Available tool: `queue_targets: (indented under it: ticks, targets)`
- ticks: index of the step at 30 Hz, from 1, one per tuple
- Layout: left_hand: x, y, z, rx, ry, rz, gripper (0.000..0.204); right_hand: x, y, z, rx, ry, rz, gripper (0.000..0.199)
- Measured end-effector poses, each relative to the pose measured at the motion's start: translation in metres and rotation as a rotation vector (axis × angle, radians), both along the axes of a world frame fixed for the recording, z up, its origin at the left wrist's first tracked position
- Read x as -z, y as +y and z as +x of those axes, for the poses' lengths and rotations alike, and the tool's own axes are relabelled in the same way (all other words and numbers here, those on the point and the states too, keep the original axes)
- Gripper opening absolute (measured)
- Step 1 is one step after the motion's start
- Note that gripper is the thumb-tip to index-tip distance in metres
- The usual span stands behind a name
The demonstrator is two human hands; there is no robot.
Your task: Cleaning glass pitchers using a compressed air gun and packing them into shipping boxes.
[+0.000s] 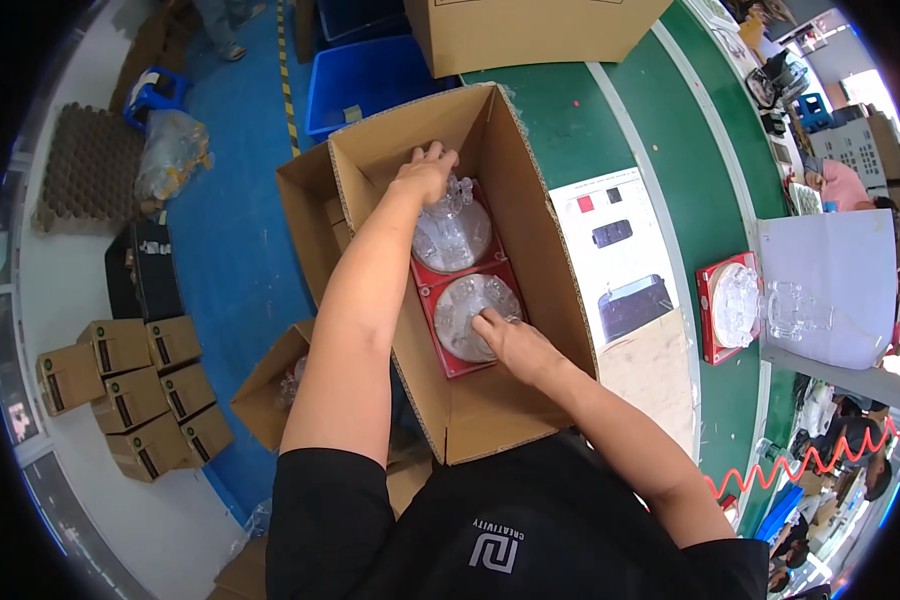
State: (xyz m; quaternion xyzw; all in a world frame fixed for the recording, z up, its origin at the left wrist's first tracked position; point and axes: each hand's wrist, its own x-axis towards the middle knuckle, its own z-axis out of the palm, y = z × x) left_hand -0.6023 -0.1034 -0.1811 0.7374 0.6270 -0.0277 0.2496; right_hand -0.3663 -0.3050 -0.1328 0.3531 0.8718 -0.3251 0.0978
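Note:
Both of my arms reach into an open cardboard box (518, 210). Inside it two red square trays (432, 297) lie one beyond the other, each carrying a round, clear-topped piece. My left hand (428, 174) is over the far side, fingers stretched and a little apart, beside the clear plastic part standing on the far round piece (452, 240). Its thumb is hidden, so I cannot tell how firmly it touches. On the near round piece (460, 318), my right hand (513, 347) is closed, thumb and finger pinching the clear raised part at its middle.
On the green table (670, 130) to the right stands another red tray (708, 318) with a clear piece, beside a grey-white panel (828, 285). A blue bin (360, 80) and a large carton (535, 35) are beyond the box. Small cartons (135, 395) are stacked at left.

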Motion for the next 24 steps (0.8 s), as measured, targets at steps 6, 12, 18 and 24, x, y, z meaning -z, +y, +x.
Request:
queue_targets:
  ticks: [6,12,18,24]
  targets:
    - [0.002,-0.005,-0.001,-0.033,-0.013,-0.002,0.049,-0.003,-0.017,0.028,0.025,0.052,-0.024,0.039]
    - [0.005,-0.001,-0.003,-0.033,-0.006,-0.015,0.052,0.000,-0.036,0.025,-0.013,-0.144,0.068,0.042]
    - [0.006,-0.009,0.002,-0.030,-0.030,-0.045,0.058,0.035,-0.014,0.041,-0.008,-0.406,0.102,0.035]
    - [-0.004,-0.034,0.024,-0.014,0.089,-0.211,0.067,0.034,-0.034,-0.012,-0.052,-0.602,0.177,0.032]
